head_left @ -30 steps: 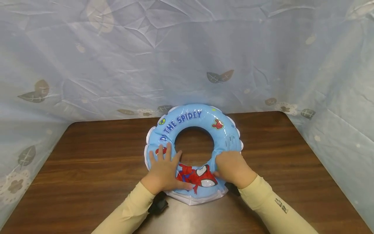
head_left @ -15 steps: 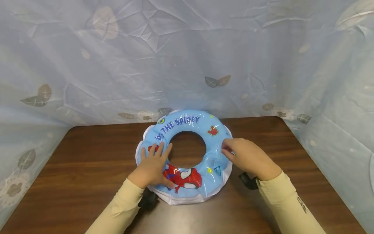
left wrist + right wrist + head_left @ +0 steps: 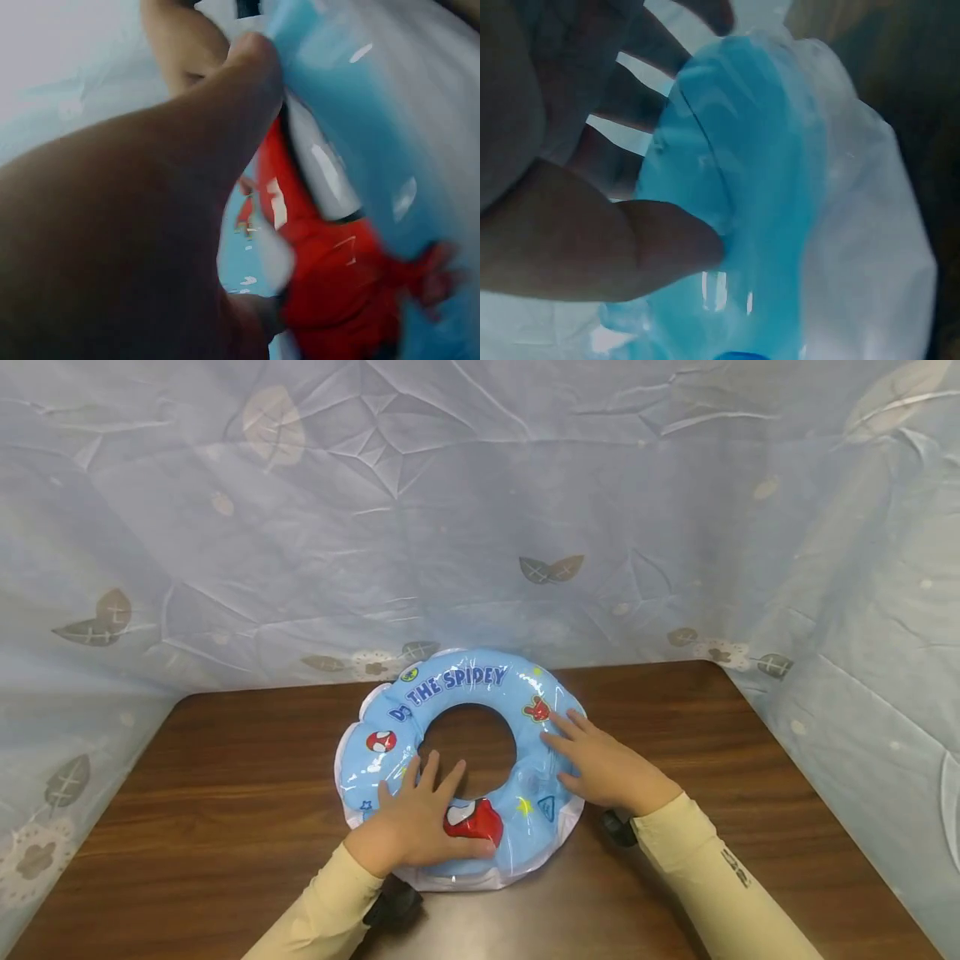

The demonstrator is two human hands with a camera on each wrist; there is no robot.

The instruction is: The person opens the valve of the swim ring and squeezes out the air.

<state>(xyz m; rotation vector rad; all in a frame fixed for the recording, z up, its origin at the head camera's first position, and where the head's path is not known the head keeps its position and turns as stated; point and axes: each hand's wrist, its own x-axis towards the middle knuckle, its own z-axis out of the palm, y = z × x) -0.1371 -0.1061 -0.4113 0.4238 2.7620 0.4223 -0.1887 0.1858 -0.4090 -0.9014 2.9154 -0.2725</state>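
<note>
An inflated light-blue swim ring (image 3: 457, 685) with a white scalloped edge, blue lettering and red cartoon prints lies on the table in the head view. My left hand (image 3: 416, 818) rests on its near left part, fingers spread and straight, partly hiding a red masked figure. On the ring's right side lies my right hand (image 3: 603, 764), its fingers extended over the vinyl. In the right wrist view the thumb (image 3: 679, 240) touches the shiny blue surface. The left wrist view has the left thumb (image 3: 251, 67) along the ring, beside the red print.
A dark wood-grain table (image 3: 225, 793) carries the ring. Pale blue curtains (image 3: 450, 527) with leaf prints hang behind it and at both sides. Black straps (image 3: 393, 902) with small devices sit at both wrists, below the cream sleeves (image 3: 322, 906).
The ring has shifted left and turned, bringing a red mask print out on the left. My right hand, earlier curled at the ring's right side, has spread its fingers. The left hand stays on the ring.
</note>
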